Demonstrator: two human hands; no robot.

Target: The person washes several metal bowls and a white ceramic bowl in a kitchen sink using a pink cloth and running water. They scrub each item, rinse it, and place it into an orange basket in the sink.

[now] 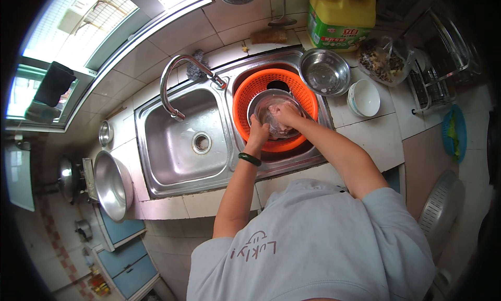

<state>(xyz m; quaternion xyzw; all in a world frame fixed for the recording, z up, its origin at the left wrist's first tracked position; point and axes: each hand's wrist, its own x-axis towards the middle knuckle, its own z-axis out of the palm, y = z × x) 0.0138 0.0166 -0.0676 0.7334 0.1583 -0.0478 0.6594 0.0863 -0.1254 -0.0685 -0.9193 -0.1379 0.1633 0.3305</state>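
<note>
Writing: print on the yellow-and-green jug [342, 19], letters on the shirt [313, 238].
Count: one orange basket [242, 100], one metal bowl [262, 98] inside it, one tap [164, 87].
Left grip [259, 131]: fingers bent at the bowl's near left edge; can't tell how tight.
Right grip [285, 116]: half curled, down in the bowl; can't tell what it has.

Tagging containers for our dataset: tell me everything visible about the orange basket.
The orange basket is round and plastic-looking, its wall pierced with many small holes. It stands open side up in the right basin of the steel sink. A metal bowl, with both hands at it, covers much of its inside; whether that bowl rests on the basket is unclear.
</note>
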